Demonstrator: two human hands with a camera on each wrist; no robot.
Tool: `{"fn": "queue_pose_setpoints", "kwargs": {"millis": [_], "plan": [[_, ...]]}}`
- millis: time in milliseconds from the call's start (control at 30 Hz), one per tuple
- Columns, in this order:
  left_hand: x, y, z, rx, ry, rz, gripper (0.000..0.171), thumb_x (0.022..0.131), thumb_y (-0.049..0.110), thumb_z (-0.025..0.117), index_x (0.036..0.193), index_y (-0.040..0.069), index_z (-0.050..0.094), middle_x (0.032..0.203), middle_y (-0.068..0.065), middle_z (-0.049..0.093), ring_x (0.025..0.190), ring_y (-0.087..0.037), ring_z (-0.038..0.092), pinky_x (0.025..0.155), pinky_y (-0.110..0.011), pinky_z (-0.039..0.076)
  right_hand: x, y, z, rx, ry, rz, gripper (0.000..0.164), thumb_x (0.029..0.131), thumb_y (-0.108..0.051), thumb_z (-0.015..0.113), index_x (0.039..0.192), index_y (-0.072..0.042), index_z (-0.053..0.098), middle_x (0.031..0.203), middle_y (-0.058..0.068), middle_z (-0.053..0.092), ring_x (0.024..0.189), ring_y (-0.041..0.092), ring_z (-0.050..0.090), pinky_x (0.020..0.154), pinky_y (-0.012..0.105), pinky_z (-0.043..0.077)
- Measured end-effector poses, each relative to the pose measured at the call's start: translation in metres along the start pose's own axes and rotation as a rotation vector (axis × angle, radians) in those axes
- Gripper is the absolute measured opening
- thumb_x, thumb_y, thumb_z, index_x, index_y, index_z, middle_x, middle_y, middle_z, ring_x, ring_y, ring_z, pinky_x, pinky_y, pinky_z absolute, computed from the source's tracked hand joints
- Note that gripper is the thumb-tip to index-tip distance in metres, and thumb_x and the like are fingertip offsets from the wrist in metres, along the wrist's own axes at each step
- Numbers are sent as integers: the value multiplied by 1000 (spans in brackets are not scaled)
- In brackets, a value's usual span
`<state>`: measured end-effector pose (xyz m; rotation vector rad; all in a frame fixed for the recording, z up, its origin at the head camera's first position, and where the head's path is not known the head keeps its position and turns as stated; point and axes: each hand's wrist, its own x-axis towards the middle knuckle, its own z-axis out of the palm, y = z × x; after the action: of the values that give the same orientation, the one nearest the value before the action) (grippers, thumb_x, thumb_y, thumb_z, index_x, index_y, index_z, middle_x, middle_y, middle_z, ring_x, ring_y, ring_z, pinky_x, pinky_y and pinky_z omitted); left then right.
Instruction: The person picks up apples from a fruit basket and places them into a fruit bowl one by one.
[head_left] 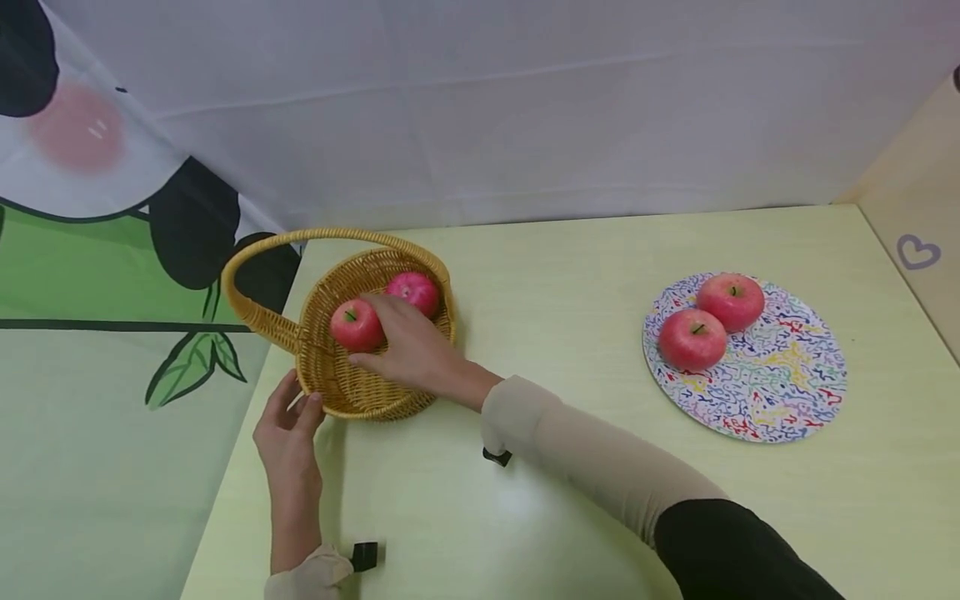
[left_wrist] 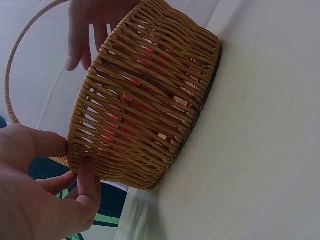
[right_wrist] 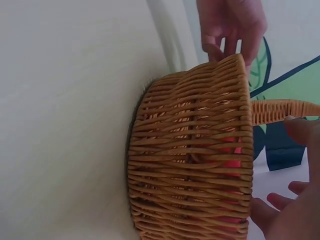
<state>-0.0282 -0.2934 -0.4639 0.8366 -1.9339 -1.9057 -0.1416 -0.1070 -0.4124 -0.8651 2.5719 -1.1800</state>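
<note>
A round wicker basket (head_left: 352, 392) with a tall arched handle stands at the left of the table. My left hand (head_left: 288, 425) pinches its near-left rim; in the left wrist view the fingertips (left_wrist: 86, 172) meet the weave. Inside lie a red apple (head_left: 351, 327), stem up, and a pinker round fruit (head_left: 420, 290) behind it. My right hand (head_left: 412, 346) reaches over the rim, thumb and fingers spread beside the red apple. The right wrist view shows these fingers (right_wrist: 262, 212) loose above the rim, with red fruit visible through the weave.
On the table's right side lies a round, colourfully patterned board (head_left: 780, 392) bearing two red apples (head_left: 692, 340). A pale cloth (head_left: 525, 133) hangs behind the table (head_left: 555, 300). A printed panda cloth (head_left: 82, 275) hangs past its left edge.
</note>
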Motion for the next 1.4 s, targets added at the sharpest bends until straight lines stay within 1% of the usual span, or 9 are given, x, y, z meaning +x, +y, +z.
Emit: {"fn": "queue_pose_setpoints", "kwargs": {"millis": [167, 300, 533, 633, 733, 833, 1000, 1200, 1400], "plan": [[0, 0, -2, 6, 2, -1, 52, 102, 14, 68, 152, 23, 55, 149, -2, 54, 121, -14, 59, 86, -9, 57, 16, 0, 7, -27, -27, 35, 87, 93, -49, 75, 162, -18, 33, 163, -1, 43, 149, 16, 43, 120, 36, 46], [0, 1, -2, 4, 4, 6, 52, 102, 14, 67, 152, 22, 55, 149, -2, 54, 121, -14, 59, 86, -9, 57, 26, -6, 10, -45, -58, 41, 87, 93, -48, 76, 163, -17, 33, 164, -1, 41, 150, 17, 42, 120, 35, 46], [0, 1, -1, -2, 1, 5, 52, 102, 13, 67, 152, 22, 55, 148, -2, 54, 121, -15, 59, 86, -9, 57, 34, -5, 14, -109, -84, 11, 88, 95, -45, 75, 164, -16, 29, 163, 3, 41, 152, 22, 40, 122, 37, 44], [-1, 2, -1, 2, 7, 16, 52, 102, 11, 67, 151, 22, 56, 147, -2, 55, 120, -15, 60, 85, -10, 57, 38, -6, 15, -147, -105, 3, 88, 96, -45, 73, 165, -15, 27, 167, 5, 37, 155, 24, 37, 123, 39, 43], [-1, 2, -2, -3, 9, 27, 51, 101, 10, 68, 150, 21, 57, 146, -3, 56, 119, -16, 61, 84, -10, 58, 42, -7, 15, -214, -129, -10, 87, 98, -48, 70, 166, -15, 25, 171, 9, 31, 158, 26, 33, 124, 41, 42], [-1, 2, -2, -17, 8, 34, 51, 101, 9, 68, 150, 19, 57, 145, -3, 57, 119, -16, 61, 83, -11, 58, 46, -8, 16, -275, -153, -16, 86, 99, -48, 67, 166, -15, 24, 172, 10, 28, 159, 27, 31, 122, 42, 44], [-1, 0, -3, -25, 7, 37, 52, 100, 9, 68, 150, 19, 58, 145, -3, 57, 118, -15, 62, 83, -11, 58, 50, -8, 20, -325, -174, -14, 85, 100, -45, 68, 166, -15, 23, 172, 10, 27, 158, 29, 31, 115, 44, 51], [-1, -2, -3, -10, 4, 43, 51, 101, 11, 69, 150, 19, 57, 147, -4, 56, 119, -15, 62, 83, -11, 58, 54, -6, 27, -392, -192, -5, 86, 101, -45, 66, 168, -16, 20, 172, 10, 26, 157, 30, 32, 113, 43, 53], [-2, -3, -2, -8, -4, 46, 51, 101, 11, 68, 150, 20, 57, 148, -5, 56, 120, -15, 62, 84, -11, 58, 55, -3, 32, -423, -184, -1, 86, 100, -42, 67, 167, -18, 20, 171, 12, 28, 155, 30, 35, 108, 43, 57]]}}
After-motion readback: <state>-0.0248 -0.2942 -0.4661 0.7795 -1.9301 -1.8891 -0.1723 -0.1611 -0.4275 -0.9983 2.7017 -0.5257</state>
